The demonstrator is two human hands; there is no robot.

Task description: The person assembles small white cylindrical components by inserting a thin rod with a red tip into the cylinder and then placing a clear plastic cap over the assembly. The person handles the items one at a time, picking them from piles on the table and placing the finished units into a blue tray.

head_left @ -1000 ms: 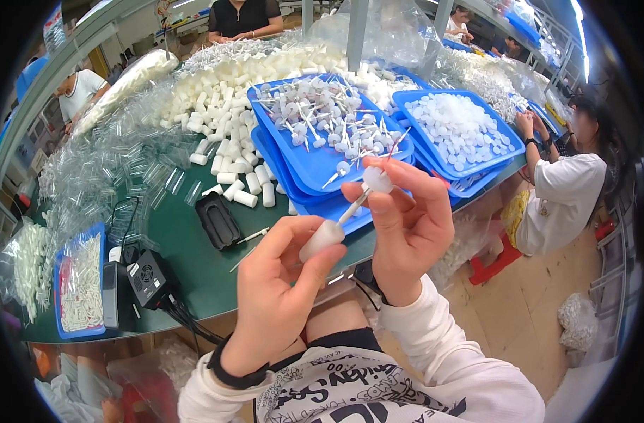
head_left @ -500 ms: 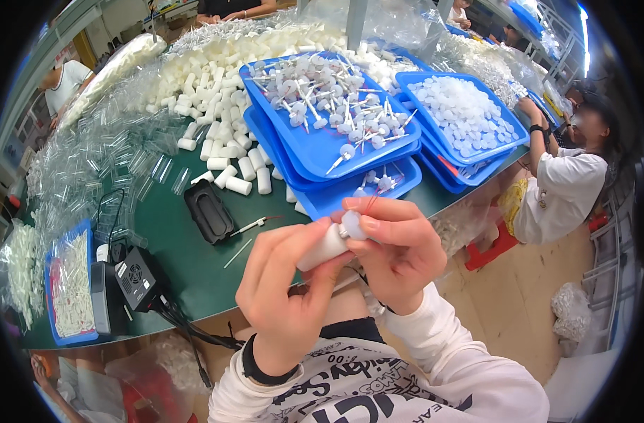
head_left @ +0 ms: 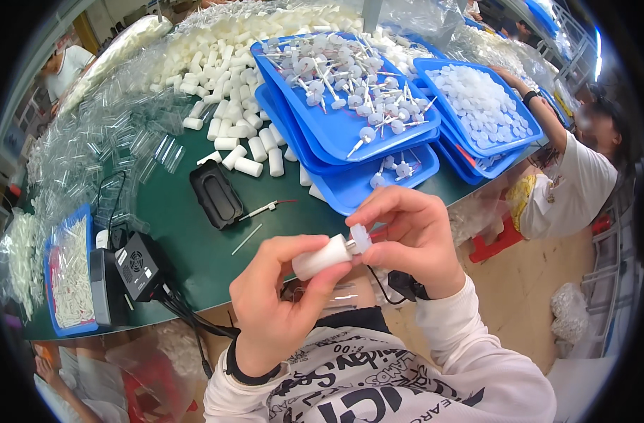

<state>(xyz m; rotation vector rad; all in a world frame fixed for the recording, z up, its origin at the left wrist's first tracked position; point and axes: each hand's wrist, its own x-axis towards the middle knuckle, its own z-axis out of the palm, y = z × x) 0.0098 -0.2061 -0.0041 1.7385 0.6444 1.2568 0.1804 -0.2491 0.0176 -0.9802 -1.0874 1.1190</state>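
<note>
My left hand [head_left: 283, 289] pinches a white foam-like cylinder [head_left: 320, 259] between thumb and fingers, above the front edge of the table. Against its right end, my right hand [head_left: 413, 236] grips a round translucent plastic cap [head_left: 360, 238] by its rim. A thin stem runs from the cap toward the cylinder, with a short stretch of it showing between the two. A bit of red wire shows by my right fingers. Near my left hand, a thin white stick [head_left: 247, 240] and a white stem with a red wire [head_left: 260, 210] lie on the table.
Stacked blue trays [head_left: 322, 144] hold capped stems; another blue tray [head_left: 482, 144] holds loose caps. White cylinders [head_left: 248, 167] and clear tubes [head_left: 110, 134] pile behind. A black open case [head_left: 216, 194], black device [head_left: 137, 266] with cables and tray of sticks [head_left: 89, 247] stand left. Co-workers sit around.
The cap has turned more edge-on, and its stem now shows between cap and cylinder. My right hand has moved slightly right. The whole view has shifted a little.
</note>
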